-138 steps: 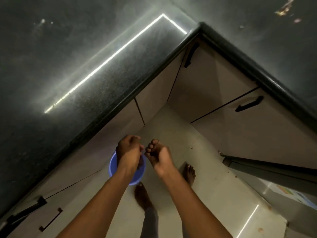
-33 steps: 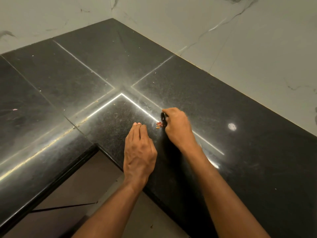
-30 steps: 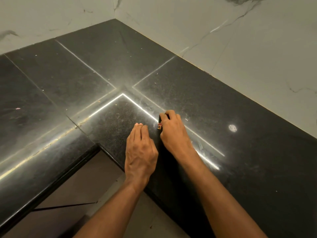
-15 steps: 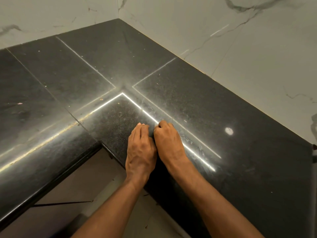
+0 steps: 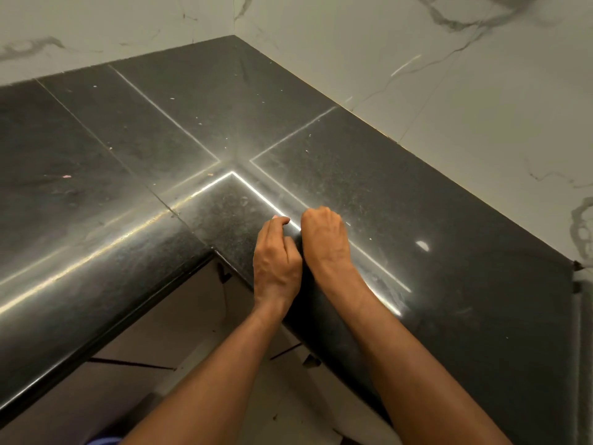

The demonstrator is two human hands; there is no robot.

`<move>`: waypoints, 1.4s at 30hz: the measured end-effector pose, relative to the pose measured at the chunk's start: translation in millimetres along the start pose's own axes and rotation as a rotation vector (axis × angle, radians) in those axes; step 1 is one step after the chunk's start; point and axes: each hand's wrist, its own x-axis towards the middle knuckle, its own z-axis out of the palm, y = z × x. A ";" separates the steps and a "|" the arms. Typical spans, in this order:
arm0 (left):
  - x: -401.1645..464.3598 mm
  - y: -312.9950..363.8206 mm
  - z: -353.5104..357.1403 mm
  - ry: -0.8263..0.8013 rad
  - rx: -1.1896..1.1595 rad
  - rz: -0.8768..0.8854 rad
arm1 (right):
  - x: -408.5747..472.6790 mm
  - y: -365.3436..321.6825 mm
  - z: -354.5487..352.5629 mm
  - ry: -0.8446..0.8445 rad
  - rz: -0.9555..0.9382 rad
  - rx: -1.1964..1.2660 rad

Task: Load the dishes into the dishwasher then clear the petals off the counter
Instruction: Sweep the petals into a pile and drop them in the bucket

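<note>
Both hands are resting side by side on the black counter (image 5: pixel 369 175), at the inner corner of its L shape, close to the front edge; the left hand (image 5: pixel 276 258) is lying back-up with its fingers (image 5: pixel 278 222) curling inward at the tips, half closed, the thumb side hidden; the right hand (image 5: pixel 325 239) is sitting knuckles-up, its fingers tucked under into a loose fist; whether either hand is gripping anything underneath cannot be told. The two hands are nearly touching, a narrow dark gap showing between them.

A single small pink petal (image 5: pixel 66 176) is lying on the left run of the counter, well apart from the hands; pale specks are dotting the slabs further back, too small to identify. Bright strip reflections are crossing the polished stone, one running straight under the hands. White marble-veined walls (image 5: pixel 449 75) are meeting behind the counter's far corner. Beige cabinet fronts (image 5: pixel 167 332) are showing below the counter edge; a sliver of blue (image 5: pixel 106 440) is peeking in at the bottom frame edge beside the left forearm, too little to name.
</note>
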 end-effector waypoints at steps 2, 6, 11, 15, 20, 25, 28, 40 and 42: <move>-2.7 1.5 -10.2 0.018 -0.067 -0.036 | -3.9 -6.6 -1.8 0.011 0.027 -0.028; -21.9 1.8 -35.6 0.043 -0.238 -0.200 | -13.1 -17.2 -3.9 -0.004 0.061 -0.038; -64.2 -9.6 -72.1 0.089 -0.378 -0.331 | -54.8 -31.2 -8.1 -0.035 0.102 0.014; -81.9 -31.8 -93.5 0.252 -0.626 -0.574 | -100.8 -61.0 -13.1 -0.048 0.076 0.045; -90.2 -54.3 -123.5 0.024 -1.026 -1.058 | -139.7 -91.1 4.3 -0.093 0.191 0.522; -100.0 -73.0 -159.2 -0.201 -1.251 -1.131 | -182.6 -134.8 16.0 -0.337 0.567 1.505; -109.1 -81.3 -181.7 -0.205 -1.195 -1.090 | -199.5 -155.2 25.5 -0.349 0.685 1.722; -189.8 -184.0 -277.1 0.171 -0.943 -1.322 | -303.8 -268.2 111.9 -0.666 0.808 1.768; -207.7 -215.7 -287.9 0.206 -0.866 -1.347 | -322.5 -287.0 140.1 -0.738 0.825 1.737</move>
